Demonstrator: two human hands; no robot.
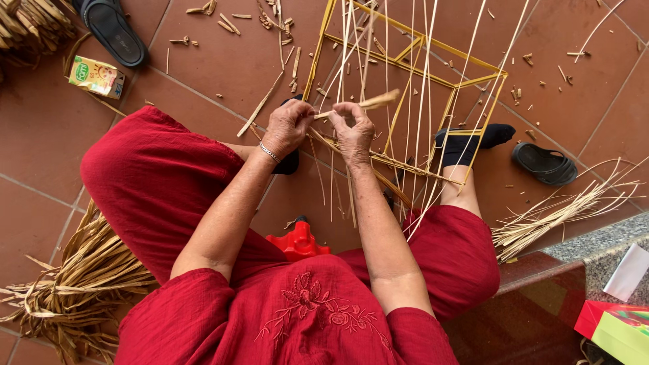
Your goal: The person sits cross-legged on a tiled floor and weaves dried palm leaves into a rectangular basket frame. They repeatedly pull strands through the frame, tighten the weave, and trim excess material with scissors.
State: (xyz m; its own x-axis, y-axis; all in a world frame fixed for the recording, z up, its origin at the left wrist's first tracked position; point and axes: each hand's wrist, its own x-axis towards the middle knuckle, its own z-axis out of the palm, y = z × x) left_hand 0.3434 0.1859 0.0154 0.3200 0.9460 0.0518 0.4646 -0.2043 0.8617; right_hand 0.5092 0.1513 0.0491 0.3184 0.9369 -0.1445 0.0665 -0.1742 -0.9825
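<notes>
My left hand (pixel 287 126) and my right hand (pixel 353 128) meet over a yellow frame of thin sticks (pixel 405 74) that stands on the red tiled floor. Both pinch one flat pale strip (pixel 370 103) that runs between the fingers and sticks out to the right. Long thin pale strands (pixel 419 122) rise through the frame and fan upward. My left wrist wears a silver bracelet (pixel 269 153). My foot in a black sock (pixel 466 143) rests against the frame's right corner. I sit in red clothes.
A bundle of dry straw (pixel 81 284) lies at the left, another pile of pale strips (pixel 561 209) at the right. Black sandals (pixel 111 28) (pixel 545 164) lie on the tiles. A small carton (pixel 97 76), a red plastic stool (pixel 297 241) and scattered offcuts are around.
</notes>
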